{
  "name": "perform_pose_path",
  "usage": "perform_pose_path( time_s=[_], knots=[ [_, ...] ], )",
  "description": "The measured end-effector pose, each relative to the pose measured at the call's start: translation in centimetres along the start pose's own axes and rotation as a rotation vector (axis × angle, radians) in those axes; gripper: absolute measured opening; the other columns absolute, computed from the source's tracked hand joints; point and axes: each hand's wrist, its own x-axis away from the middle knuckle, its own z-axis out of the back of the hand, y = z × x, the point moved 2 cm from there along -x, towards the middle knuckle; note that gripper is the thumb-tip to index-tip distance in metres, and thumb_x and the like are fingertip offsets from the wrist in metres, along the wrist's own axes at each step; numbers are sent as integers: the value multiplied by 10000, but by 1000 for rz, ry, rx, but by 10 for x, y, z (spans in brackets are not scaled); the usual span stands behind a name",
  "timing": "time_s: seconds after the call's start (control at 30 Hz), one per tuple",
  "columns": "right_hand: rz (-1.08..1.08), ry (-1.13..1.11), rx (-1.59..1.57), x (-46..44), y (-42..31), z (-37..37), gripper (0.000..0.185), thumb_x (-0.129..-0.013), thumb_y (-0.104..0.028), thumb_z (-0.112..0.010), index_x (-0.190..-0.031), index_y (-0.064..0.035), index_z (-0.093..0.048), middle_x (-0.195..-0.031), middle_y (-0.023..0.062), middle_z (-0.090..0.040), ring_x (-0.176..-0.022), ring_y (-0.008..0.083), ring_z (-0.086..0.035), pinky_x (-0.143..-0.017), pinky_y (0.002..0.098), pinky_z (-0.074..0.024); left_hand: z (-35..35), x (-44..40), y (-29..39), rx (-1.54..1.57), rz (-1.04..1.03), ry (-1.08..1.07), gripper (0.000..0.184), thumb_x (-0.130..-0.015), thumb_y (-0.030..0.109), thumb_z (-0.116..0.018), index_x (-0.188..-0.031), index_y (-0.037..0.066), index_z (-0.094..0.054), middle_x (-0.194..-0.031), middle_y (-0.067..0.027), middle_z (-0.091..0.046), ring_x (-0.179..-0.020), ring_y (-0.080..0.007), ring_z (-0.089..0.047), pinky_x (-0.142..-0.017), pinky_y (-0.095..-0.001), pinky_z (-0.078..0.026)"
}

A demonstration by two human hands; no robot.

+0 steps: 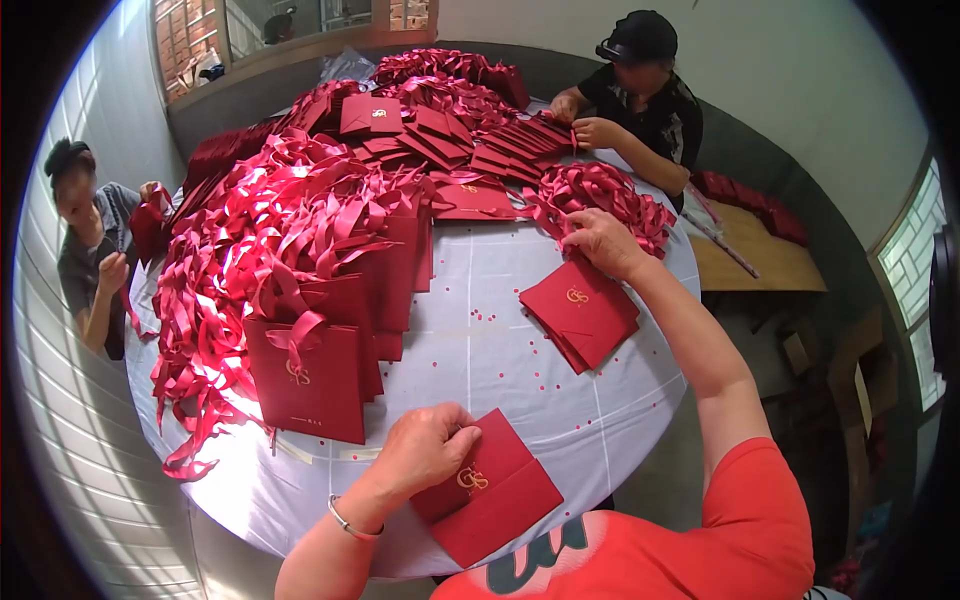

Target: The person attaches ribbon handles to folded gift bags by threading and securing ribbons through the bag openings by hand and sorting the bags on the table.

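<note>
My left hand [428, 450] rests on the upper left edge of a flat red paper bag [490, 495] with a gold monogram, thumb and fingers closed on that edge. The bag lies near the table's front edge, its lower part folded over. Further back on the right, my right hand [603, 245] has its fingertips pinched at the edge of a heap of red ribbons [610, 200]. Just below that hand lies a small stack of flat red bags [580, 315], also with a gold monogram, and no ribbons show on them.
Rows of red bags with ribbon handles [310, 385] fill the table's left side, and more bags [425, 140] lie at the back. Red dots are scattered over the white tablecloth [455, 300]. One person [650, 110] works at the back right, another [85, 230] at the left.
</note>
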Motion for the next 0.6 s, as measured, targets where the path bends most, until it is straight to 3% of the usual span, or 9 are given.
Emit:
perform_pose_path(
  time_s=[0.07,0.23,0.33,0.4,0.47,0.6],
  knots=[
    [117,-9,-7,-1,-8,-2,138,-789,-97,-668,-884,-130,-764,-1172,113,-673,-1079,305,-626,-926,404,-512,-1,0,0,-5,7,-12,241,-894,247,-661,-908,13,-719,-787,-179,-708,-758,-354,-689,-704,-426,-532],
    [33,19,-132,1,-11,-1,92,-804,-94,-722,-889,-106,-755,-1135,126,-679,-1067,269,-637,-914,376,-514,-1,0,-4,2,-10,-16,255,-897,262,-658,-906,15,-722,-786,-172,-711,-762,-341,-692,-705,-420,-533],
    [-504,365,-811,-6,-10,11,105,-916,-58,-653,-983,-37,-730,-1118,88,-711,-1008,187,-678,-910,265,-508,0,0,-2,6,0,-29,259,-899,264,-657,-904,13,-720,-789,-170,-712,-758,-335,-691,-704,-417,-532],
    [-712,564,-1320,-17,-10,39,165,-953,-90,-612,-1068,8,-678,-1105,110,-710,-1022,201,-682,-951,308,-522,0,0,-3,20,9,-35,257,-899,259,-657,-904,10,-718,-795,-168,-714,-751,-326,-692,-700,-411,-532],
    [-702,765,-1531,-22,-2,71,167,-971,-69,-568,-1097,10,-643,-1070,148,-714,-1014,220,-693,-945,327,-542,0,0,-3,27,17,-44,255,-900,256,-657,-906,8,-716,-794,-168,-714,-750,-323,-693,-698,-409,-531],
    [-626,996,-1549,-33,14,132,113,-985,-82,-567,-1063,-19,-619,-1050,167,-718,-948,267,-711,-909,402,-575,1,-1,-2,40,13,-44,256,-902,251,-656,-908,1,-711,-785,-171,-711,-747,-316,-693,-697,-406,-531]
  ],
)
